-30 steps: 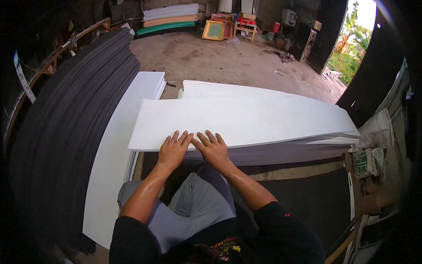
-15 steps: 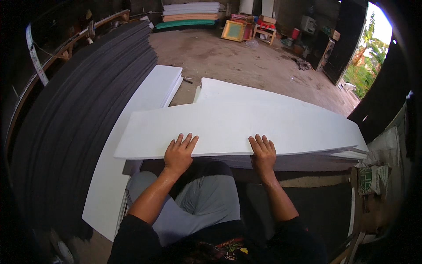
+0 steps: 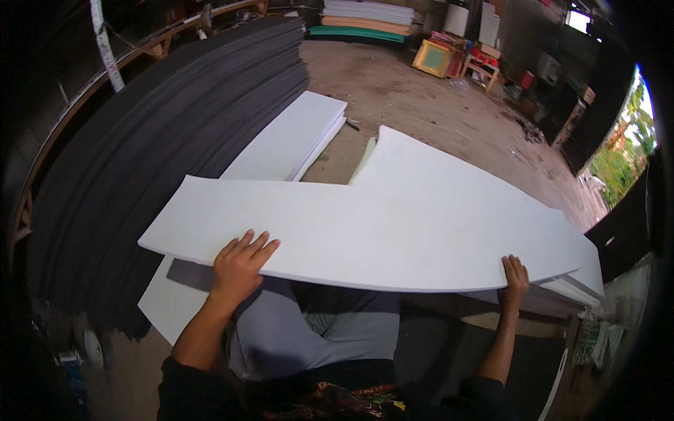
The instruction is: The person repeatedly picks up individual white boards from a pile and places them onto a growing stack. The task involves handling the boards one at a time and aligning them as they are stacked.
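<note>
A long white sheet (image 3: 351, 231), which looks like foam, lies across in front of me above my lap. My left hand (image 3: 241, 265) grips its near edge towards the left end, fingers on top and thumb out of sight below. Farther along the same edge, my right hand (image 3: 515, 282) holds it near the right end, with fingertips over the top. Under the sheet's right part lies a stack of wider white sheets (image 3: 421, 158). The sheet's left end juts over a second white pile (image 3: 289, 139).
A tall pile of black sheets (image 3: 161, 126) rises at my left. White, orange and green sheets (image 3: 365, 19) are stacked at the back. A yellow frame (image 3: 432, 58) and a small wooden stool (image 3: 481, 69) stand far right of them. Sunlit plants (image 3: 621, 151) show through a doorway.
My hands have moved apart along the near edge, the right one farther right. The sheet has shifted left and nearer to me. The whole view has turned slightly.
</note>
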`<state>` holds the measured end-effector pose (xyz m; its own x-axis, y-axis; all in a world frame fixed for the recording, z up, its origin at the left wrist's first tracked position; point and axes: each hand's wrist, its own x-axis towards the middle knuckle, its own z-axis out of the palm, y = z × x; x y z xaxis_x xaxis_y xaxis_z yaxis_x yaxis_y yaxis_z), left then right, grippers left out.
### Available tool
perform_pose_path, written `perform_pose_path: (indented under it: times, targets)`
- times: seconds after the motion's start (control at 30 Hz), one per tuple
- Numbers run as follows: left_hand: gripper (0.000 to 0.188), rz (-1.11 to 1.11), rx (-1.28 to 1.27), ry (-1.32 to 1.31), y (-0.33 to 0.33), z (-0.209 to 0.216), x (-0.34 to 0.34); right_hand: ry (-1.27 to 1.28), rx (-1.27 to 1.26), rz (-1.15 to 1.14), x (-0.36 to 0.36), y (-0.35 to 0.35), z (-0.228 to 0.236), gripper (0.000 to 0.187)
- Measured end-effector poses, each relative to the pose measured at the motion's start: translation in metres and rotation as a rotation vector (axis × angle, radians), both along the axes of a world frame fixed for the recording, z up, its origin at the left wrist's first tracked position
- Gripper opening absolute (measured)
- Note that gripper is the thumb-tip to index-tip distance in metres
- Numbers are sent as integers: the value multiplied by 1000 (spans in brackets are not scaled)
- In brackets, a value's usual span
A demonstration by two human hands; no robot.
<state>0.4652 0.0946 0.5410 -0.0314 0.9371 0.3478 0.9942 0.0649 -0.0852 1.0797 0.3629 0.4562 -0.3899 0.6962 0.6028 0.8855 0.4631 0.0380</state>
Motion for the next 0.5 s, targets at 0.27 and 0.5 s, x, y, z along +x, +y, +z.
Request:
perform_pose_path:
  times: [0.27, 0.5]
  targets:
    - [80, 292, 95, -66, -122, -1, -11, 18, -39, 164, -92, 31, 12, 51]
    - [76, 566, 187, -15, -214, -19, -19, 28, 2, 429, -245, 74, 17, 43]
